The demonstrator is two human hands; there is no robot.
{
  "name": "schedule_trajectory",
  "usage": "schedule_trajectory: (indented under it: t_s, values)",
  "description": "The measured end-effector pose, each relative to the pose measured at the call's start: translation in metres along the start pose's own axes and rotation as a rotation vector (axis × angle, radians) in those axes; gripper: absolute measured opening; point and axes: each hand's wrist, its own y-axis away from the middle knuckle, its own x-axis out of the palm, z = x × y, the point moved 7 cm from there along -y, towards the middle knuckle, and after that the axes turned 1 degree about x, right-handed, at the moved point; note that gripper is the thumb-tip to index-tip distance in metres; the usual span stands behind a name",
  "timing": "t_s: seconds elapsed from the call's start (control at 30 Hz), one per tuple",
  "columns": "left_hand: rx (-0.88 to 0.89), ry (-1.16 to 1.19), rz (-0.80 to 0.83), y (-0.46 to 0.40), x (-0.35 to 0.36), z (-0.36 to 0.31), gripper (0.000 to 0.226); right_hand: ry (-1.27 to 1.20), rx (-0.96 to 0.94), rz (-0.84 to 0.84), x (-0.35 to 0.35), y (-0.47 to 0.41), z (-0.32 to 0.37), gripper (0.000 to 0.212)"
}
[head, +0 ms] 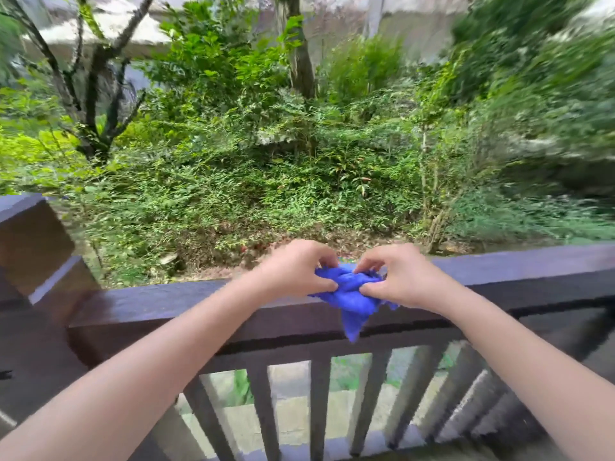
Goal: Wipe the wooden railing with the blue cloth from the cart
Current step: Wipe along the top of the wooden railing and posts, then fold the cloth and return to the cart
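cloth (pixel 352 294) is sitting bunched on the top of the wooden railing (pixel 159 302), a little right of centre, with one corner hanging down the near face toward 6 o'clock. left hand (pixel 296 269) is pinching the wad at its 9 o'clock side, fingers clenching on fabric; right hand (pixel 404 277) is gripping it at 3 o'clock, fingers curling into the folds. risk, as i am judging it: the cloth is still balled up, so wiping like this could be smearing with a small patch, and a loose pinch could be letting it slip over the far edge into the shrubs (pixel 266 181) at 12 o'clock. rail top is looking dark, smooth and faintly glossy, possibly damp. setting is an outdoor porch, balusters (pixel 319 404) below at 6 o'clock, a thick post (pixel 33 247) at 9 o'clock
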Motion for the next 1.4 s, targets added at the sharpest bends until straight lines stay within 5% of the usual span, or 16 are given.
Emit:
schedule_trajectory:
  t_s: [0.63, 1.4]
  values:
    - [0.579, 0.095, 0.234, -0.084, 0.217, -0.397, 0.018, 0.117, 0.594, -0.183, -0.175, 0.337, -0.258, 0.023]
    - [1.246, 0.215, 0.417, -0.321, 0.366, -0.762, 0.017, 0.203, 1.101, -0.601, -0.396, 0.488, -0.538, 0.021]
